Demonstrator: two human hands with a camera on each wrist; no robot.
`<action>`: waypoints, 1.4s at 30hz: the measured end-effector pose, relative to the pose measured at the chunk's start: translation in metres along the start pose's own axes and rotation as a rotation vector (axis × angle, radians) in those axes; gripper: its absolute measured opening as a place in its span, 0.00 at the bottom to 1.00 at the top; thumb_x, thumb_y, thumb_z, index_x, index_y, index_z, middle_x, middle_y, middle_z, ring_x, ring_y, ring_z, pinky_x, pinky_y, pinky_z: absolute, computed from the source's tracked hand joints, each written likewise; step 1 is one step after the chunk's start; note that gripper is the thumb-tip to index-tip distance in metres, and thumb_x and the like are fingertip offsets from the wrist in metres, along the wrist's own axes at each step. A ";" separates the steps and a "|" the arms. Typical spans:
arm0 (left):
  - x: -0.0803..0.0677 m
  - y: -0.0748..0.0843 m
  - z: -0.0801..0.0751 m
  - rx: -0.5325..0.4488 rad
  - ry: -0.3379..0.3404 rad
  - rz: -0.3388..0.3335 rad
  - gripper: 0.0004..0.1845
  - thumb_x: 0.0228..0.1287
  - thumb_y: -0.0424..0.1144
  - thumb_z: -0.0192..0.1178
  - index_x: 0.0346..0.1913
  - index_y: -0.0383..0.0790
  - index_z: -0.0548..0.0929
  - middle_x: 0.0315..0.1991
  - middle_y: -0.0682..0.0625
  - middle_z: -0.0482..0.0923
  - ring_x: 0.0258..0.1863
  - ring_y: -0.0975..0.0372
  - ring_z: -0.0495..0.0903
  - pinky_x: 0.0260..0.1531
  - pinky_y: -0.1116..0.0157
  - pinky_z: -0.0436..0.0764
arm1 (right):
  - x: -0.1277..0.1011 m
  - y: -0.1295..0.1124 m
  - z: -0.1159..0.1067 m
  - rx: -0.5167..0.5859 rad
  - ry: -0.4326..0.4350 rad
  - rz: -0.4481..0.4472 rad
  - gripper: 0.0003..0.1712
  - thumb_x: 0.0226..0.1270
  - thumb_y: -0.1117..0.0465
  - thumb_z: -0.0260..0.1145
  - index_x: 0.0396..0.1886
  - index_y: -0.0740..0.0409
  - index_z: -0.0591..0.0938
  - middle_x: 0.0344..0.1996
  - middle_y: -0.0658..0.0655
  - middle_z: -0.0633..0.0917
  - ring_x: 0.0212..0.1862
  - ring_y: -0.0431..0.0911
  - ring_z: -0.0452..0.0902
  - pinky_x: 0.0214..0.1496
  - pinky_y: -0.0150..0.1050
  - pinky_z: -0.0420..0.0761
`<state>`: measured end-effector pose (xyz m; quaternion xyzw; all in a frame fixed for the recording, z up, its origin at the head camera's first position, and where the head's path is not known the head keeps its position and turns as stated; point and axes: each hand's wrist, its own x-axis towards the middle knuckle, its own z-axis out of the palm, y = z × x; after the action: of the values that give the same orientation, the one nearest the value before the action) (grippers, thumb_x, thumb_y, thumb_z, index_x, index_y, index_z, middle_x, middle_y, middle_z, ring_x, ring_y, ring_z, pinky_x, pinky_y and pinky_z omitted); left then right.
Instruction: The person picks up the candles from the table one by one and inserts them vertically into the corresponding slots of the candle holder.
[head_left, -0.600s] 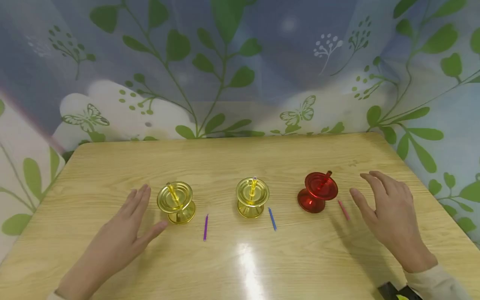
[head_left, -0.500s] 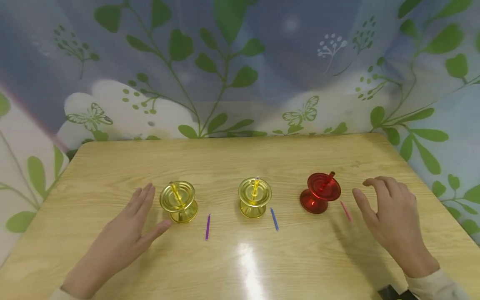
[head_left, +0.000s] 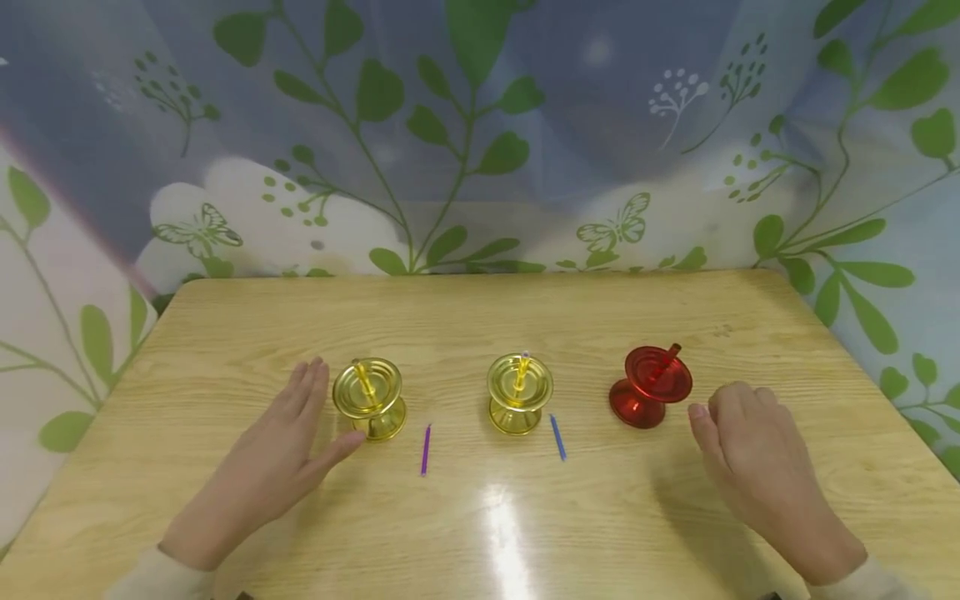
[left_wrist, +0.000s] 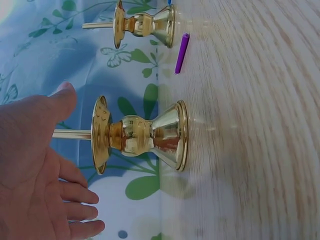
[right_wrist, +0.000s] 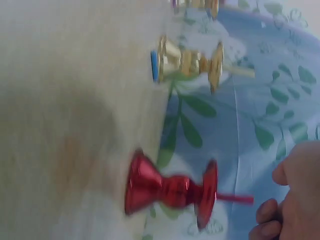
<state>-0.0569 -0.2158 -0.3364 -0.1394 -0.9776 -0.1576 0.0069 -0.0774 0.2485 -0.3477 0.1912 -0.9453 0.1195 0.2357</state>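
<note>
My left hand (head_left: 273, 450), fingers straight and thumb apart, hovers beside the left gold candle holder (head_left: 378, 425). In the left wrist view its palm (left_wrist: 30, 175) faces that holder's upright stem and holds nothing. My right hand (head_left: 765, 458) is raised right of the red candle holder (head_left: 637, 404), its fingers curled in. The right wrist view shows the curled fingers (right_wrist: 270, 225) near the red stem, apart from it, with nothing visible in them. A second gold candle holder (head_left: 516, 415) stands between. The pink candle is out of sight, apparently behind the right hand.
On the wooden table (head_left: 315, 308), a purple candle (head_left: 426, 451) lies right of the left holder. A blue candle (head_left: 558, 437) lies beside the middle one. A leaf-patterned cloth backdrop (head_left: 480, 217) hangs behind the table.
My right hand has curled its fingers and moved slightly nearer the red holder, covering the pink candle's spot. The left hand keeps its pose; the whole view has shifted slightly.
</note>
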 end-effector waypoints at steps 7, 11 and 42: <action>0.010 0.001 0.000 0.011 -0.013 0.014 0.50 0.70 0.64 0.47 0.74 0.25 0.43 0.75 0.32 0.39 0.74 0.42 0.41 0.67 0.41 0.55 | -0.013 -0.049 0.030 0.016 -0.060 -0.213 0.23 0.78 0.51 0.38 0.21 0.54 0.63 0.20 0.46 0.59 0.25 0.44 0.55 0.28 0.35 0.59; 0.015 0.001 0.001 0.015 -0.023 -0.004 0.51 0.70 0.64 0.46 0.74 0.25 0.43 0.75 0.31 0.39 0.74 0.42 0.40 0.68 0.42 0.54 | -0.013 -0.082 0.045 0.060 -0.135 -0.248 0.18 0.75 0.54 0.47 0.22 0.53 0.63 0.21 0.45 0.58 0.26 0.42 0.55 0.27 0.33 0.60; 0.017 -0.003 0.004 0.120 -0.088 0.066 0.47 0.73 0.60 0.42 0.73 0.22 0.41 0.75 0.32 0.31 0.75 0.43 0.34 0.71 0.47 0.48 | 0.028 -0.171 0.078 0.104 -0.364 -0.230 0.17 0.71 0.54 0.56 0.27 0.60 0.68 0.24 0.53 0.65 0.32 0.48 0.63 0.35 0.41 0.68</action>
<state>-0.0739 -0.2129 -0.3399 -0.1777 -0.9795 -0.0921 -0.0223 -0.0593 0.0615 -0.3777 0.3282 -0.9368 0.1037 0.0634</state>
